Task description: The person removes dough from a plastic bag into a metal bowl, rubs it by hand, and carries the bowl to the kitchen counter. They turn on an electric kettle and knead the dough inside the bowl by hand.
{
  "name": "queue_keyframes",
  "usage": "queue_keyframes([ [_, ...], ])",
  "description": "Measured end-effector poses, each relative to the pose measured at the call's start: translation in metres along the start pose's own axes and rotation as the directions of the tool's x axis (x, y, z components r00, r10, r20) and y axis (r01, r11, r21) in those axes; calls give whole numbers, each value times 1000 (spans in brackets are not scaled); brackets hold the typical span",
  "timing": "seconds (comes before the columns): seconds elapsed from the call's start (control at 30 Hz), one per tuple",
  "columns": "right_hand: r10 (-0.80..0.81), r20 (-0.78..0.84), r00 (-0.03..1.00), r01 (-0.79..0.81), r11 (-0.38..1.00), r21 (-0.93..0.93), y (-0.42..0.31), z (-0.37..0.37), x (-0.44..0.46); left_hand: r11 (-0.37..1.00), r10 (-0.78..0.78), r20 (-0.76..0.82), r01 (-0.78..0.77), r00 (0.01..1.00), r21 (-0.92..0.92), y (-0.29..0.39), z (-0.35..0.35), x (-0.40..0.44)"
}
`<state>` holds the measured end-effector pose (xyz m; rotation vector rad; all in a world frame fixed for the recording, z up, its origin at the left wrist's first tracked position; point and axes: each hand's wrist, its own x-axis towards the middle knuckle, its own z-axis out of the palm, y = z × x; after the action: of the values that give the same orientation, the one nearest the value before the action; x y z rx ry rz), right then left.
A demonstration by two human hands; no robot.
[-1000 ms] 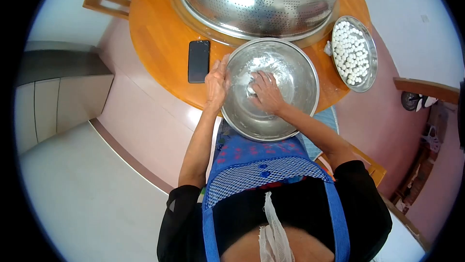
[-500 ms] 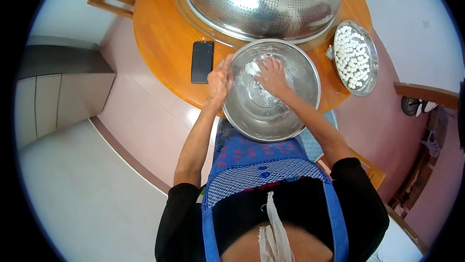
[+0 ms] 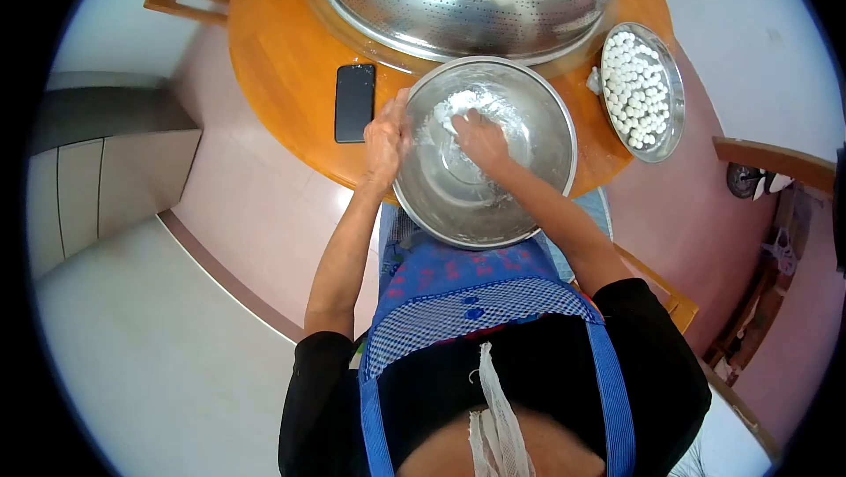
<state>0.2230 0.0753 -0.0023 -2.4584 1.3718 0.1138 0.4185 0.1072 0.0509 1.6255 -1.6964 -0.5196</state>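
A wide steel mixing bowl (image 3: 551, 186) sits at the table's near edge, against the blue apron (image 3: 458, 270). My left hand (image 3: 386, 137) is closed around its left rim. Inside, my right hand (image 3: 482, 142) reaches down among loose white powder (image 3: 467, 102), which looks like flour and coats part of the bottom and far wall. That hand's fingers are curled inward and slightly blurred. Whatever lies under them is hidden.
A large perforated steel colander (image 3: 467, 1) stands upside down at the back of the round wooden table (image 3: 273, 63). A black phone (image 3: 355, 104) lies left of the bowl. At right, an oval steel tray (image 3: 674, 115) holds many small white balls (image 3: 636, 89).
My right hand has drawn back slightly from the far side of the bowl, its fingers going from spread to curled. The powder is more spread out. The whole view has shifted a little.
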Motion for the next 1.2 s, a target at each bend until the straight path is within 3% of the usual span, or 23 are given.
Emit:
queue_keyframes([
  [0.1, 29, -53, 998, -26, 997, 68, 3, -3, 4, 998, 42, -37, -40, 998, 41, -13, 7, 2],
  [0.17, -12, -174, 985, 61, 958, 281, 10, -19, -15, 986, 70, -89, -56, 994, 154, -16, 11, -2],
  [0.2, -13, -175, 985, 62, 958, 279, 18, -19, -23, 987, 70, -91, -56, 993, 154, -15, 10, -2],
  [0.27, -229, -101, 968, 249, 919, 304, 29, -10, -38, 997, 22, -32, -20, 999, 68, -14, 6, 0],
  [0.3, -145, 37, 989, 125, 936, 330, 17, -23, -49, 997, 24, -33, -22, 999, 67, -10, 4, 0],
  [0.4, -73, 89, 993, 52, 974, 220, 0, -12, -62, 997, -55, 13, 54, 998, 46, -6, 0, -2],
  [0.43, -135, -28, 990, 138, 975, 172, -1, -3, -63, 996, -41, 3, 41, 999, 78, -9, 2, -3],
  [0.57, -174, -52, 983, 178, 982, 69, 1, 20, -45, 992, 52, -53, -45, 997, 117, -17, 10, -5],
  [0.67, -181, -61, 982, 182, 983, 8, 5, 30, -32, 998, 3, 9, -3, 1000, 61, -12, 5, -2],
  [0.73, -53, 22, 998, 51, 995, 89, 4, 20, -24, 995, 72, -42, -68, 997, 79, -14, 9, -3],
  [0.77, -59, 9, 998, 58, 995, 81, 6, 13, -19, 988, 125, -91, -115, 988, 107, -18, 9, 0],
  [0.83, 187, 141, 972, -233, 838, 494, 4, -14, -21, 990, 89, -67, -81, 994, 117, -11, 3, 4],
  [0.87, 184, 151, 971, -236, 837, 494, 4, -29, -24, 992, 49, -24, -46, 998, 118, -9, 2, 2],
  [0.93, 64, 183, 981, -115, 951, 286, 8, -55, -13, 994, 83, -51, -79, 995, 80, -26, 7, 6],
  [0.97, -67, 130, 989, 35, 971, 237, 16, -47, -14, 991, 119, -80, -114, 990, 63, -28, 7, 6],
  [1.0, -68, 131, 989, 35, 970, 239, 17, -30, -16, 991, 118, -79, -113, 990, 65, -29, 7, 5],
  [1.07, -334, 150, 930, 340, 940, -14, 16, -2, -24, 992, 108, -75, -103, 991, 78, -32, 9, 6],
  [1.2, -280, 60, 958, 283, 958, -47, -12, 7, -40, 996, 62, -42, -58, 997, 71, -28, 5, 4],
])
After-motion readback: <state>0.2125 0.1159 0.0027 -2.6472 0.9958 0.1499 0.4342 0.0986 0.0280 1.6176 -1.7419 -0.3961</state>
